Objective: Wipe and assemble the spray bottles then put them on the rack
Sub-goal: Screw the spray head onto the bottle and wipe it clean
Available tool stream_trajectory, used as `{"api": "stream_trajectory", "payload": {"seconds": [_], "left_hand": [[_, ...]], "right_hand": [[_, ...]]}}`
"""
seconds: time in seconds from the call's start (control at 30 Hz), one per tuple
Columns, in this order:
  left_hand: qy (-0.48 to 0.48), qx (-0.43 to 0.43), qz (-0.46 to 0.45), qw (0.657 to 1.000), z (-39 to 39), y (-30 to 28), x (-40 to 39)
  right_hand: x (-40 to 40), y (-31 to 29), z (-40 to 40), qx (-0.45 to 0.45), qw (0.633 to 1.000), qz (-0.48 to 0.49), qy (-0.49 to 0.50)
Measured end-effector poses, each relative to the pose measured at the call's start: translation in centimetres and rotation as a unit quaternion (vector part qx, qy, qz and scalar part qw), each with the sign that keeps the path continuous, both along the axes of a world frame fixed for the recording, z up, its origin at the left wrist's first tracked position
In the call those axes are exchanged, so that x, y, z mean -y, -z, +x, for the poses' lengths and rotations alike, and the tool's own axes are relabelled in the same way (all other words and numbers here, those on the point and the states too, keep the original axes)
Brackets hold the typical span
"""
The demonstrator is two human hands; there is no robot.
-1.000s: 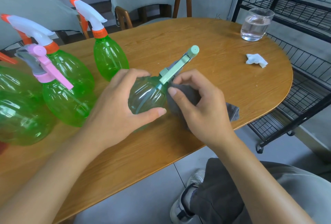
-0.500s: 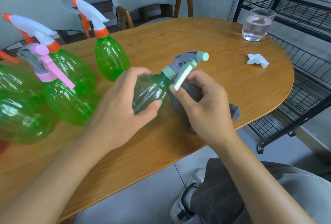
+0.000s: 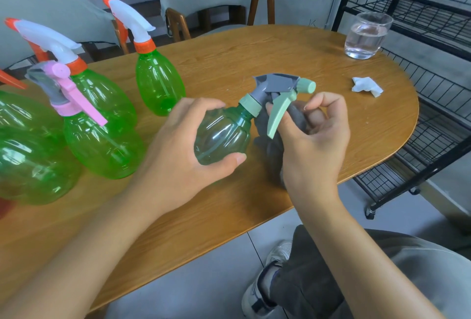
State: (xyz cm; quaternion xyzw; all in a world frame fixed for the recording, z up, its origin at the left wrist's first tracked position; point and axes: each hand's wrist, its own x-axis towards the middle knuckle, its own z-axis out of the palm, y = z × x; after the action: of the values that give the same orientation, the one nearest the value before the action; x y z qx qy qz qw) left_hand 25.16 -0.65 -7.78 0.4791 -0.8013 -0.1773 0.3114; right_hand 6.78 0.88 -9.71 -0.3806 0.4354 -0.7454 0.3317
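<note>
Dark-green spray bottle [image 3: 221,135] with a grey and mint trigger head [image 3: 280,86] lies tilted above the wooden table [image 3: 229,58], gripped around its body by the left hand [image 3: 183,148]. Right hand [image 3: 313,137], beside the bottle's neck, curls around a grey cloth [image 3: 274,150].

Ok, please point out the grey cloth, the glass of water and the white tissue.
grey cloth [image 3: 274,158]: head view, its lower fold.
glass of water [image 3: 365,38]: head view, its wall.
white tissue [image 3: 367,86]: head view, its middle.

The spray bottle [image 3: 221,135] has rolled nozzle-up, and the right hand [image 3: 313,137] apparently shifted behind its trigger.
</note>
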Motion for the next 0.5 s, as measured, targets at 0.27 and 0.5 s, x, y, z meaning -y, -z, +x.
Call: {"api": "stream_trajectory", "payload": {"seconds": [0.27,0.5], "left_hand": [[-0.026,0.015,0.008,1.000,-0.8,-0.1,0.1],[-0.047,0.030,-0.039,0.998,-1.2,0.6,0.6]], "right_hand": [[0.4,0.0,-0.7,-0.148,0.987,0.038,-0.046],[0.6,0.9,-0.4,-0.135,0.987,0.082,-0.025]]}}
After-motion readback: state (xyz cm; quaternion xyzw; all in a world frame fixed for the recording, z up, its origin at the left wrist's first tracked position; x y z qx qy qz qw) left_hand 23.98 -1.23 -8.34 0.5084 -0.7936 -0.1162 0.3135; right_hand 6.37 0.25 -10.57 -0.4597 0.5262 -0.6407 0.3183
